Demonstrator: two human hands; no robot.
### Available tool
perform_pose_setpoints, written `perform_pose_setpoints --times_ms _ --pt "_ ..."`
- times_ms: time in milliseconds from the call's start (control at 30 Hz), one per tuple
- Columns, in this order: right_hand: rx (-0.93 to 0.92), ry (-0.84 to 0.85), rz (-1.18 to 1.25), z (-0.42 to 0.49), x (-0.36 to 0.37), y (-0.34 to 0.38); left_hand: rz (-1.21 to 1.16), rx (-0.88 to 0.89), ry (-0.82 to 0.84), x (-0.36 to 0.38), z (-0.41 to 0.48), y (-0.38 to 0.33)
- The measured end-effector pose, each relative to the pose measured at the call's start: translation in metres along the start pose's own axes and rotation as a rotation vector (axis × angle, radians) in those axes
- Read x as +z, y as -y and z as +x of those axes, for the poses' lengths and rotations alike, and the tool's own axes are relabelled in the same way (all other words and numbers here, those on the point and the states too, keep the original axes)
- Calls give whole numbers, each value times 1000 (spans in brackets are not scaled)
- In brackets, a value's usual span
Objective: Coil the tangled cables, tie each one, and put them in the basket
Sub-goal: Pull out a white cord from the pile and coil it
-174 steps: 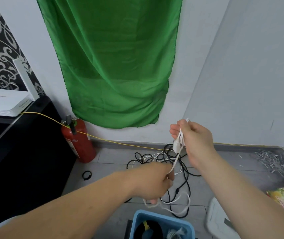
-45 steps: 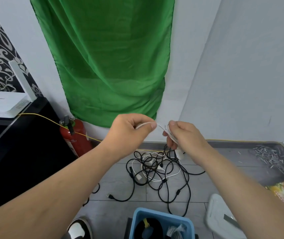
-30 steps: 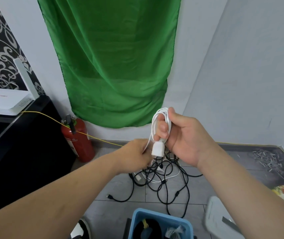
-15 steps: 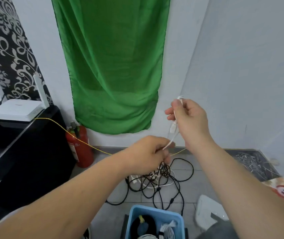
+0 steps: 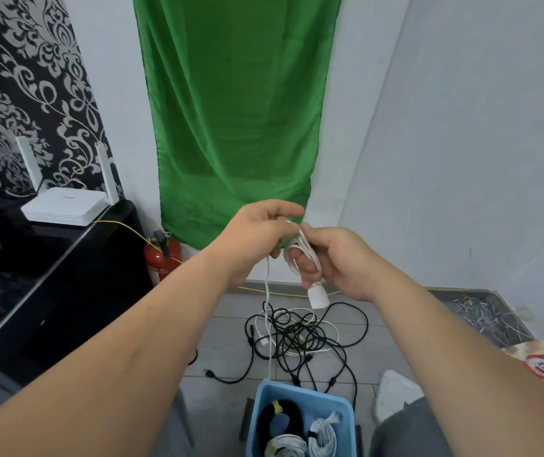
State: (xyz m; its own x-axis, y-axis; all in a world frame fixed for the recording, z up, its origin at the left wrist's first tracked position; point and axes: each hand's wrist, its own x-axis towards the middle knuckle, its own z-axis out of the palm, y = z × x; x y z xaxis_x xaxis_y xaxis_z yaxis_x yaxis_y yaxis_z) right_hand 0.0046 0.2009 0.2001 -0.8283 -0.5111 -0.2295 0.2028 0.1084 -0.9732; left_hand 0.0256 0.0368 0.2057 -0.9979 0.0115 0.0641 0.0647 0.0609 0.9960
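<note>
Both forearms reach forward, the hands meeting at chest height in front of the green cloth [image 5: 234,127]. The right hand [image 5: 336,262] curls its fingers through one looped white cable [image 5: 300,249], whose plug [image 5: 318,297] hangs below. The left hand [image 5: 257,235] pinches the cable's free strand, which trails down to one tangle [image 5: 300,334] on the far floor. One blue basket [image 5: 297,389], near, holds three coils: one black and two white.

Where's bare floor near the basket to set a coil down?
Two bare tile patches: left of the cable tangle, toward the fire extinguisher, and right of it, before the white object. Crowded: the tangle itself runs down to the basket rim, and the white cable hangs from the left hand along its left edge.
</note>
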Motion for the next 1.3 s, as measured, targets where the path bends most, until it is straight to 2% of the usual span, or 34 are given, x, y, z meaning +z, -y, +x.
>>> perform_pose_setpoints --times_ms 100,200,300,433,533,633,700,767,867,967,1033,1100,1200,1300 --pt "38 71 145 -4 -3 6 71 105 -24 -2 0 5" --pt "24 99 257 -8 -6 11 44 86 -73 -7 4 15" --pt "-14 60 404 -8 -3 17 46 20 9 -7 4 23" --pt "-110 -99 654 0 7 24 368 -59 173 7 -5 41" --pt "-209 -289 717 12 4 25 645 -108 370 16 -10 58" --pt "-294 -547 493 20 -5 20 775 -115 451 18 -13 63" --pt "-335 -693 148 24 -14 10 803 -52 430 17 -14 57" --pt "-356 -748 -188 30 -23 -2 814 38 362 14 -13 47" --pt "-279 -620 -468 38 -27 -15 739 211 187 5 -11 34" --pt "-148 -363 -540 37 -13 -12 563 284 12 -12 -7 24" --pt "-68 -230 -337 38 -2 -7 437 263 -95 -24 -3 21" --pt "7 -93 -63 39 4 -5 349 203 -132 -34 2 24" --pt "85 43 90 39 8 -2 280 129 -57 -39 5 34" --pt "116 69 256 39 12 2 206 64 10 -39 5 44"
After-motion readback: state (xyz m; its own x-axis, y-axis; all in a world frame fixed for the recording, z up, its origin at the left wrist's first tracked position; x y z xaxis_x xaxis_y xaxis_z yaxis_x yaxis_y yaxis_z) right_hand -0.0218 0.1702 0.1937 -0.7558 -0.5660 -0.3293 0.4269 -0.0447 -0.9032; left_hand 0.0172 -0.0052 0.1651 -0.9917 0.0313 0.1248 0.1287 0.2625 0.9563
